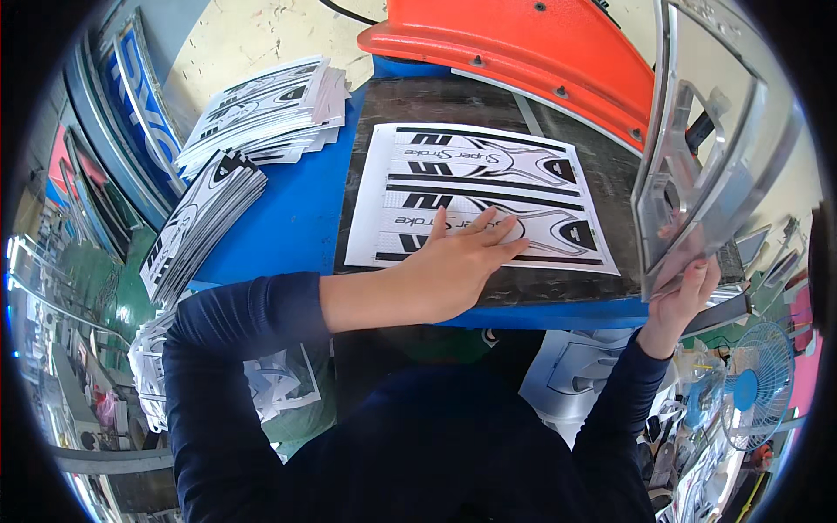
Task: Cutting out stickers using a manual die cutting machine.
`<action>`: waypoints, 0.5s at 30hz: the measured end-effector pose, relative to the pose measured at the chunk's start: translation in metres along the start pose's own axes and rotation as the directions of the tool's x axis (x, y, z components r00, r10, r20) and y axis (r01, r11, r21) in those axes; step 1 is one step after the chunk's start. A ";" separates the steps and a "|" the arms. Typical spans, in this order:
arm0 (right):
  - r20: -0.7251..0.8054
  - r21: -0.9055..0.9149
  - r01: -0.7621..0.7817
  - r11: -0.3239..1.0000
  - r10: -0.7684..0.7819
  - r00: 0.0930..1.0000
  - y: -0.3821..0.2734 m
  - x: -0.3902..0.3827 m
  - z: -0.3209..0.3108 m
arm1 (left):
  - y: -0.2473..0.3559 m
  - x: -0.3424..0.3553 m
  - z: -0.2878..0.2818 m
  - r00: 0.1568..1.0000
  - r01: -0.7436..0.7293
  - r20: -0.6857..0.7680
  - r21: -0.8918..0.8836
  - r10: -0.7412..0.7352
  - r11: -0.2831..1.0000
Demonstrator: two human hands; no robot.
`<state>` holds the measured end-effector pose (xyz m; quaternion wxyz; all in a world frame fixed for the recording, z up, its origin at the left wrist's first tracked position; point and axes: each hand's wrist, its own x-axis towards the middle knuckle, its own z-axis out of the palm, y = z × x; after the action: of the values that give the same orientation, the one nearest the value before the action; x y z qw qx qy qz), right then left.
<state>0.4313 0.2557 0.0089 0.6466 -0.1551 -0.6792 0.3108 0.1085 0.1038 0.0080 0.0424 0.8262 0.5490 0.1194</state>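
A white printed sheet (366, 209) with black bands and curved outlines lies on the dark cutting board (418, 100) in front of me. My left hand (458, 266) rests flat on its lower half, fingers spread. On the right, a cutting die (649, 200) with a clear plate and metal edges stands tilted up on its side. Its lower end is in my right hand (680, 301), with the thumb on the near face and the other fingers partly hidden behind the plate.
The orange press arm (514, 48) spans behind the board. Left on the blue table (279, 218) stand a stack of printed sheets (261, 109) and a stack of narrow cut pieces (196, 231). Paper offcuts (279, 383) hang below. A blue fan (754, 383) is at the lower right.
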 end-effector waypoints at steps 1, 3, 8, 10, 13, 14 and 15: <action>0.032 -0.038 0.007 0.999 -0.006 0.999 -0.003 0.006 -0.004 | -0.001 0.004 0.000 1.000 0.003 0.012 -0.019 -0.003 1.000; 0.092 -0.093 0.064 0.994 -0.055 0.994 -0.006 0.018 -0.004 | -0.001 0.013 0.002 0.999 0.037 0.040 -0.032 -0.036 0.999; 0.186 -0.325 0.176 0.929 -0.119 0.975 -0.010 0.042 0.023 | 0.003 0.004 -0.009 0.992 0.080 -0.095 -0.092 -0.089 0.992; 0.284 -0.398 0.184 0.899 -0.070 0.956 -0.017 0.045 0.032 | -0.017 -0.011 -0.028 0.981 0.058 -0.185 -0.029 -0.063 0.998; 0.450 -0.508 0.316 0.801 -0.067 0.891 -0.025 0.046 0.046 | -0.073 -0.046 -0.075 0.962 0.272 0.016 -0.030 -0.272 0.962; 0.506 -0.550 0.379 0.744 -0.063 0.860 -0.026 0.045 0.051 | -0.084 -0.058 -0.083 0.919 0.384 0.086 0.024 -0.385 0.923; 0.542 -0.540 0.433 0.722 -0.095 0.835 -0.026 0.043 0.058 | -0.091 -0.067 -0.082 0.924 0.371 0.113 -0.025 -0.366 0.928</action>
<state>0.3745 0.2498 0.0604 0.4035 -0.1832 -0.8964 -0.0114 -0.0183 0.0734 0.0594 0.1123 0.7122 0.6886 0.0775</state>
